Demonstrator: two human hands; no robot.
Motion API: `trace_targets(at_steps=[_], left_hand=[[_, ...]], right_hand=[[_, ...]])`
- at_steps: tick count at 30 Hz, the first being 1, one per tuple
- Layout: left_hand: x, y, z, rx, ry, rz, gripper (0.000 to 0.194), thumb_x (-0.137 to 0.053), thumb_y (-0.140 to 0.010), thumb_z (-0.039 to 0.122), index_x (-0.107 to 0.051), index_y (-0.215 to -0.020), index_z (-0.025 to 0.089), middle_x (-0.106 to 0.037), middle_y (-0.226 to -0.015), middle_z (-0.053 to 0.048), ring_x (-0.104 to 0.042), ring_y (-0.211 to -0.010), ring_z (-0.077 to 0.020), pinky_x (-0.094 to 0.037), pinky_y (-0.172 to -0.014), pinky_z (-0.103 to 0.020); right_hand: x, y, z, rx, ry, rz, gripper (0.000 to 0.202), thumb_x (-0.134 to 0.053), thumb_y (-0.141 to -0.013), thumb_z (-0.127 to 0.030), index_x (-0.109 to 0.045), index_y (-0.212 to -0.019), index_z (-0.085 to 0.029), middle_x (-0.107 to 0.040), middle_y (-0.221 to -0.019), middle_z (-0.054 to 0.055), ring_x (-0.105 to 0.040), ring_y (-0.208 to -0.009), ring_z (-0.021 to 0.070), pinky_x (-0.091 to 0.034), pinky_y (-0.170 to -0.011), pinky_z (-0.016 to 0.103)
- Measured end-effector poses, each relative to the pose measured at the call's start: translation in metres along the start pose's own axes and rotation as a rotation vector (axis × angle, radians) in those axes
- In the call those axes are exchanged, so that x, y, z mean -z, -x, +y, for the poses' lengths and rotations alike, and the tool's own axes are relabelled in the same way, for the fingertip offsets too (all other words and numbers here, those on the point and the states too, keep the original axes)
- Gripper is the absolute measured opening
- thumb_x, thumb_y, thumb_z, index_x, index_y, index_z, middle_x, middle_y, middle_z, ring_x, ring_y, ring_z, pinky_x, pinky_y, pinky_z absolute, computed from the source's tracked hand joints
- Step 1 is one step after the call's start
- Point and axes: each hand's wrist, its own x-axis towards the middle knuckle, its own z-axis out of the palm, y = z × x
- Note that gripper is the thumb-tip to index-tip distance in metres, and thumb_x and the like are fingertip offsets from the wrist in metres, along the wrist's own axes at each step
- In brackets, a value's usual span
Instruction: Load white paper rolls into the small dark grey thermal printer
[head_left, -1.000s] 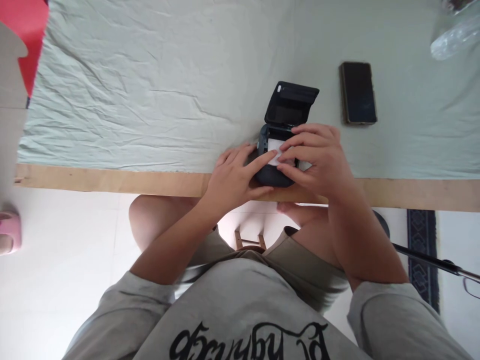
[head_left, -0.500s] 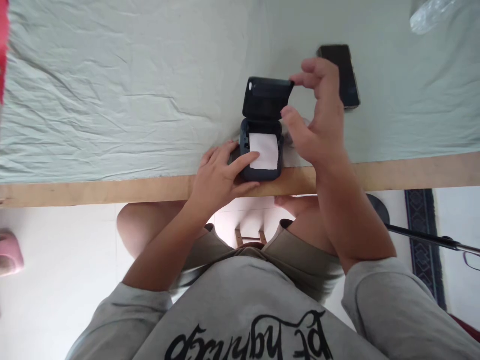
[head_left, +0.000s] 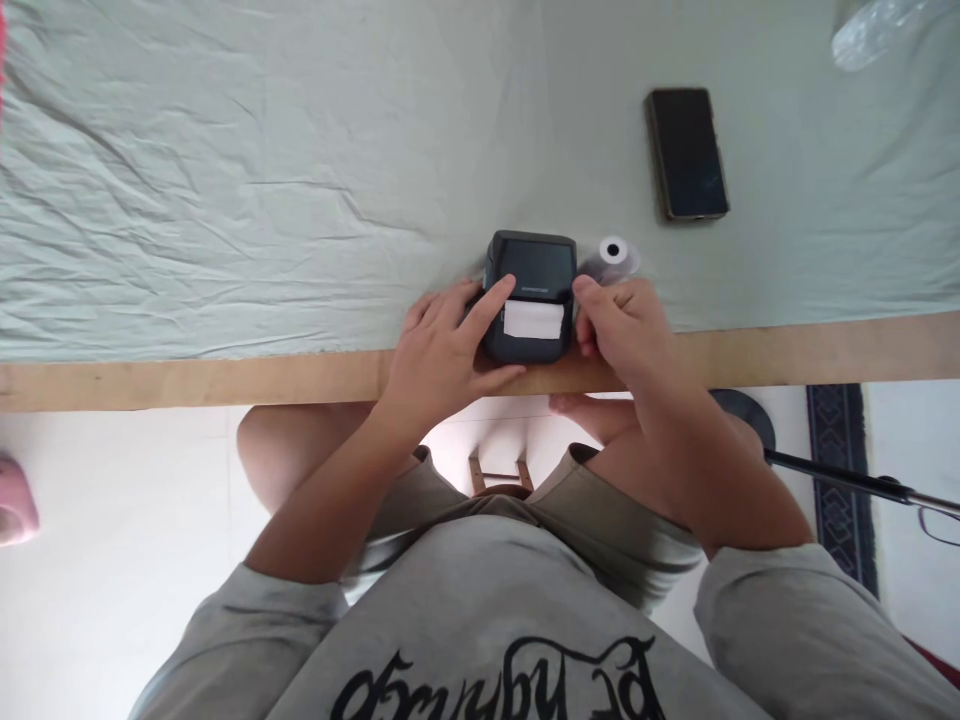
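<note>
A small dark portable receipt printer (head_left: 531, 352) sits at the table's front edge, its lid (head_left: 541, 262) down. A strip of white paper (head_left: 534, 320) sticks out below the lid. Along the printer's left side, my left hand (head_left: 442, 335) steadies it, index finger on the lid and thumb at the front. My right hand (head_left: 626, 325) is at the printer's right edge with curled fingers, thumb tip beside the lid; whether it touches is hard to tell. Just behind that hand stands a white paper roll (head_left: 613, 252) with a dark core, partly hidden by the fingers.
A black phone (head_left: 688, 155) lies farther back on the right. Clear crinkled plastic (head_left: 874, 35) is at the far right corner. Pale green cloth (head_left: 300, 180) covers the table, with a bare wooden edge (head_left: 187, 385) in front. A black pole (head_left: 840, 475) stands at the lower right.
The printer's lid has gone from raised to down over the paper. My right hand has left the lid's corner, come down and curled. The paper roll shows more clearly; my left hand stays.
</note>
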Motion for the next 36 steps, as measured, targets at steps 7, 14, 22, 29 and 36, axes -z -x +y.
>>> trace_targets(at_steps=[7,14,22,29,36], left_hand=[[0.001,-0.002,0.003,0.033,-0.014,-0.002,0.091,-0.081,-0.081,0.057,-0.043,-0.158,0.028,-0.056,-0.152,-0.015,-0.055,-0.138,-0.0351,-0.037,-0.117,-0.048],[-0.001,-0.001,0.002,0.033,0.024,0.039,0.086,-0.082,-0.08,0.054,-0.048,-0.154,0.027,-0.06,-0.148,-0.013,-0.056,-0.138,-0.0337,-0.038,-0.117,-0.046],[0.002,-0.002,0.005,0.066,0.034,0.022,0.086,-0.082,-0.079,0.051,-0.048,-0.154,0.025,-0.059,-0.15,-0.013,-0.057,-0.136,-0.0348,-0.038,-0.117,-0.047],[0.002,-0.005,0.004,0.103,0.027,-0.06,0.111,-0.078,-0.079,0.066,-0.03,-0.162,0.009,-0.051,-0.158,-0.022,-0.05,-0.144,-0.0392,-0.034,-0.121,-0.05],[0.001,-0.006,0.0,0.094,0.06,-0.036,0.109,-0.083,-0.076,0.065,-0.038,-0.159,0.012,-0.051,-0.158,-0.022,-0.051,-0.144,-0.0386,-0.038,-0.12,-0.051]], right_hand=[[-0.003,-0.01,0.0,-0.059,0.013,-0.075,0.074,-0.045,-0.098,-0.072,-0.045,-0.042,-0.023,-0.048,-0.038,0.001,-0.046,-0.038,0.0106,-0.041,-0.047,0.029],[0.004,-0.016,-0.003,-0.084,0.11,-0.139,0.071,-0.053,-0.098,-0.063,-0.047,-0.04,-0.023,-0.053,-0.039,0.002,-0.047,-0.039,0.0111,-0.038,-0.047,0.03],[0.003,-0.014,-0.009,-0.124,0.163,-0.138,0.07,-0.055,-0.101,-0.051,-0.049,-0.038,-0.022,-0.052,-0.04,0.001,-0.048,-0.04,0.0108,-0.039,-0.053,0.031],[-0.002,-0.012,0.005,-0.037,0.088,-0.061,0.071,-0.051,-0.096,-0.069,-0.047,-0.041,-0.024,-0.051,-0.039,0.001,-0.049,-0.041,0.0127,-0.04,-0.048,0.03],[-0.005,-0.011,0.016,0.046,0.13,-0.028,0.069,-0.05,-0.096,-0.069,-0.047,-0.043,-0.024,-0.051,-0.04,0.002,-0.047,-0.04,0.0143,-0.033,-0.045,0.032]])
